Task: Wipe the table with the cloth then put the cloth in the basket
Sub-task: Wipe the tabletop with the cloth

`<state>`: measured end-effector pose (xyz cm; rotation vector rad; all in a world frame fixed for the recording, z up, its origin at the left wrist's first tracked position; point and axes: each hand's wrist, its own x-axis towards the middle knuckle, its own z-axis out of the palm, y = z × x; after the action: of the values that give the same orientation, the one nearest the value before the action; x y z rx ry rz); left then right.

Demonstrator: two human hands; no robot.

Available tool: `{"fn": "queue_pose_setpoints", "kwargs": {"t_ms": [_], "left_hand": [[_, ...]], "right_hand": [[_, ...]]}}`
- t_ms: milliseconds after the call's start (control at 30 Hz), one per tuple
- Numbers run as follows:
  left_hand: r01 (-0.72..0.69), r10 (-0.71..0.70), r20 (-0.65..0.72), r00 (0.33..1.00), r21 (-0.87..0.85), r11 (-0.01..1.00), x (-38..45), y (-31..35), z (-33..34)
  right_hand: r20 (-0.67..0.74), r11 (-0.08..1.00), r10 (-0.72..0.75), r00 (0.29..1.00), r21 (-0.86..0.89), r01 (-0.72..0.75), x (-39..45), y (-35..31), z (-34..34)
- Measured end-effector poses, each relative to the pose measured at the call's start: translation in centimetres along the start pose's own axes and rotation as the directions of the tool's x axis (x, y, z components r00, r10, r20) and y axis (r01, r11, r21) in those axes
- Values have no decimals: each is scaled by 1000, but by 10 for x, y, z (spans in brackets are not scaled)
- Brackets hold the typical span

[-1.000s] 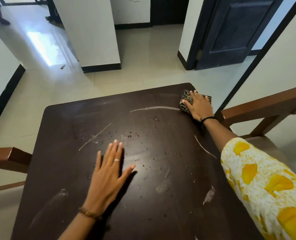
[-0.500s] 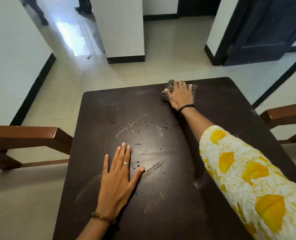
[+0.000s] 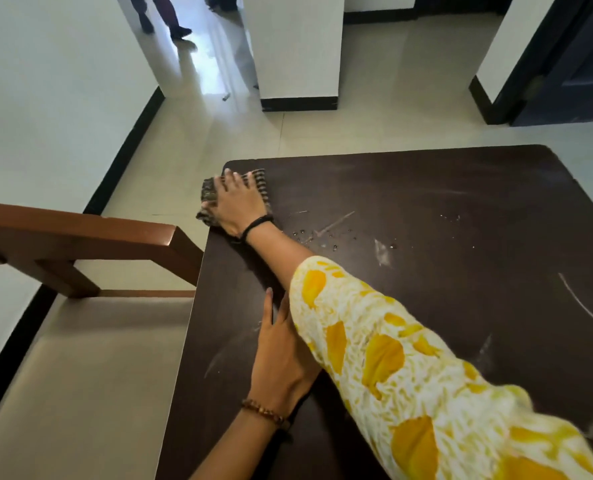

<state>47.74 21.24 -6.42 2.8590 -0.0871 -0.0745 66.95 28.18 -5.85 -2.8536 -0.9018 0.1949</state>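
Observation:
My right hand (image 3: 236, 201) presses flat on a dark checked cloth (image 3: 209, 192) at the far left corner of the dark brown table (image 3: 444, 209). The cloth's left edge hangs slightly over the table's side. My left hand (image 3: 281, 355) lies flat on the table near the left edge, fingers together, partly hidden under my right sleeve with its yellow pattern. Water droplets (image 3: 326, 237) and white smears (image 3: 381, 252) mark the tabletop to the right of the cloth. No basket is in view.
A wooden chair (image 3: 80, 237) with a pale seat stands against the table's left side. Tiled floor lies beyond the table, with a white pillar (image 3: 295, 50) and a dark door (image 3: 572, 64). A person's legs (image 3: 163, 15) are in the far hallway.
My right hand has swept the cloth along the far edge from the right corner to the left corner. The view has turned left. My left hand stays flat on the table.

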Motion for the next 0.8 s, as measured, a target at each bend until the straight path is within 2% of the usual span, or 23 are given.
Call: {"fn": "queue_pose_setpoints", "kwargs": {"t_ms": [67,133,167,267,367,500,667,800], "left_hand": [[19,-19,-13,1000,23,1000,-3,-2,2],[-64,64,45,997,-11,998,-8,-6,10],[-61,63,45,997,-45,997,-9,-8,11],[-6,4,-76,997,-32,999,-14,-17,9],[166,-169,-135,976,-32,986,-38,-40,3],[339,-346,-110,932,-79,937,-59,-64,-1],[377,-386,-128,913,-90,922,-59,-63,1],[367,-377,-126,917,-95,925,-59,-66,1]], "right_hand": [[19,992,-123,992,-33,124,-4,-9,3],[46,965,-253,966,-62,255,-11,-3,3],[54,950,-301,952,-67,304,-14,3,3],[62,931,-357,932,-52,360,-21,18,1],[66,937,-343,937,-40,346,-22,20,1],[58,950,-306,950,-45,308,-23,16,0],[39,977,-212,977,-11,212,-30,14,1],[-15,995,-83,996,56,84,-52,51,-3]]}}
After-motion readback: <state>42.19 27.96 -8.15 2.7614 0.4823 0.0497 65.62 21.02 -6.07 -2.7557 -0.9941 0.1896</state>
